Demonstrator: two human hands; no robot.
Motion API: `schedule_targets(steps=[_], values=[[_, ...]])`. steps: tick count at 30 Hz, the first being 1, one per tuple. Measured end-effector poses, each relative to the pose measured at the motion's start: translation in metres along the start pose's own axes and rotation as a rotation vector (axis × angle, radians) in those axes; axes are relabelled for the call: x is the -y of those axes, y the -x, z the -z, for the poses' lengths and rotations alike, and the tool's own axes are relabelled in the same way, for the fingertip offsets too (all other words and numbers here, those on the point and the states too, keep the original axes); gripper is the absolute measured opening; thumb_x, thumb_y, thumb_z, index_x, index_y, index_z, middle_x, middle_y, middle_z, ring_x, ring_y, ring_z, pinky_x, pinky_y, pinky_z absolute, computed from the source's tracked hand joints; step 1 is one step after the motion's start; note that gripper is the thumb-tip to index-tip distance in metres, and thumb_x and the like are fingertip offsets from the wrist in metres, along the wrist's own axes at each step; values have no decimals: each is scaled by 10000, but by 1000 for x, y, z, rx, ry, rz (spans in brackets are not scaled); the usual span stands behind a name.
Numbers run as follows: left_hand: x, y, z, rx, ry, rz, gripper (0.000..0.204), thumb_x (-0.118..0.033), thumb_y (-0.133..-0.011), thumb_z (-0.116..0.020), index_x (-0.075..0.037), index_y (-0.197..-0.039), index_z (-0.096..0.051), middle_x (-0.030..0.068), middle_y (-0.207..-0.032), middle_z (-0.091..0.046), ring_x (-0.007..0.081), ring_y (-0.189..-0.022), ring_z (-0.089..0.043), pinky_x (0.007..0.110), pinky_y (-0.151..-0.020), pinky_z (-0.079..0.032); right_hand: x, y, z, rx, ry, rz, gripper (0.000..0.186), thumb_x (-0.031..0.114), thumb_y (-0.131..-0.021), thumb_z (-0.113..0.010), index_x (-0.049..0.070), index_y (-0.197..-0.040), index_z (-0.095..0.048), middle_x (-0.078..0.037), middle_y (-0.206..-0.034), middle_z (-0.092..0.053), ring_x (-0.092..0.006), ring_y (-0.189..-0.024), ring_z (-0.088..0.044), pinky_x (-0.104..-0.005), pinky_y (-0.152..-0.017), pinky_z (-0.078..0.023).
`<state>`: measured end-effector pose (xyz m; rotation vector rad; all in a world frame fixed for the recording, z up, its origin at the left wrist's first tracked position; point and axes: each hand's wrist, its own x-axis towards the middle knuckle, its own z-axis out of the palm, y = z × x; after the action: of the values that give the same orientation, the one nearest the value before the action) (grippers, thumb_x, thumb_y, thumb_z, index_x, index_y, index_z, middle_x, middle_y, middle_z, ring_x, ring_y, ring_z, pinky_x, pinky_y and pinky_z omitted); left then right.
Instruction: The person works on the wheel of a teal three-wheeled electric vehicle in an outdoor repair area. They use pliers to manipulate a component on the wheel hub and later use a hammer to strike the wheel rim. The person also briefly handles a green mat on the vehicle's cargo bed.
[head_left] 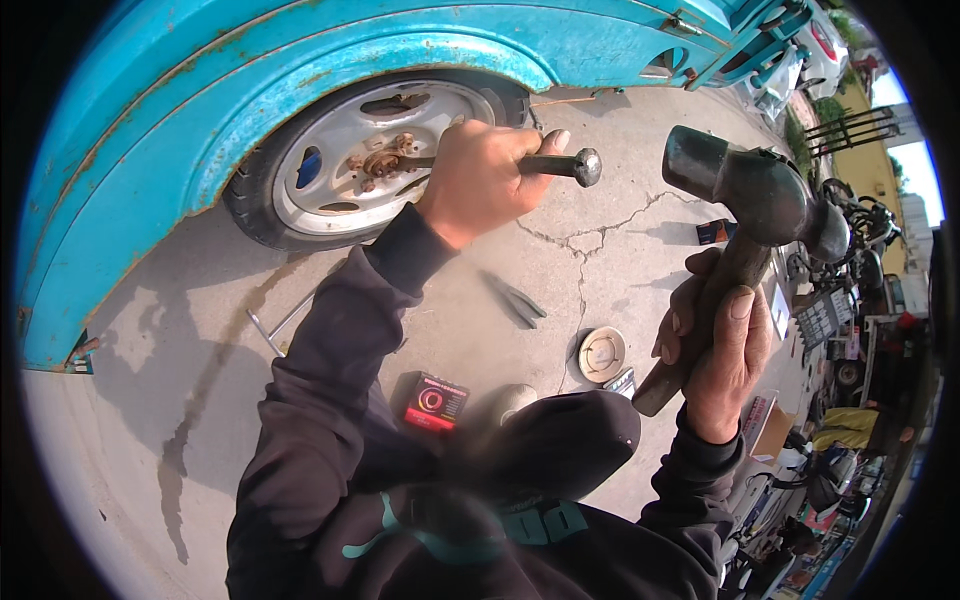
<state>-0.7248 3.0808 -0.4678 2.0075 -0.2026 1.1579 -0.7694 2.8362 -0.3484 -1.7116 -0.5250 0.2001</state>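
Note:
My left hand is closed around a steel punch or chisel. Its rounded striking head points right, and its other end reaches the rusty hub at the middle of the white wheel. Whether the tip touches the hub I cannot tell. In my right hand is a ball-peen hammer, gripped by its wooden handle. The hammer is raised to the right of the punch, apart from it, with its flat face toward the upper left.
The turquoise vehicle body arches over the wheel. On the cracked concrete lie pliers, a round dish-like part, a black-and-red box and a thin metal bar. A small dark box stands beyond the hammer. Clutter lines the right side.

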Motion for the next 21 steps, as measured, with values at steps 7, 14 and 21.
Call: schedule_targets(steps=[7, 14, 21], values=[[0, 12, -12, 49, -73, -45, 336, -188, -890, -684, -55, -597, -587, 145, -522, -517, 338, -448, -509, 396, -438, -388, 7, 5, -11, 55, 198, -171, 455, 390, -1052, -500, -56, -1105, -570, 10, -657, -524, -39, -520, -442, -206, -474, -318], [1, 4, -7, -32, -25, -11, 326, -193, -877, -710, -56, -603, -597, 144, -526, -523, 335, -452, -508, 394, -432, -366, 96, 6, 117, -188, -41, 422, 484, 475, -1044, -411, 11, -990, -539, -39, -722, -432, -116, -605, -467, -227, -590, -424], [5, 7, 6, -120, 25, -30, 352, -167, -879, -709, -31, -591, -559, 165, -531, -524, 343, -438, -499, 406, -431, -358, -45, 16, -1, -115, 109, -381, 397, 439, -1058, -477, 60, -951, -528, -1, -635, -452, -83, -458, -417, -238, -413, -339]])
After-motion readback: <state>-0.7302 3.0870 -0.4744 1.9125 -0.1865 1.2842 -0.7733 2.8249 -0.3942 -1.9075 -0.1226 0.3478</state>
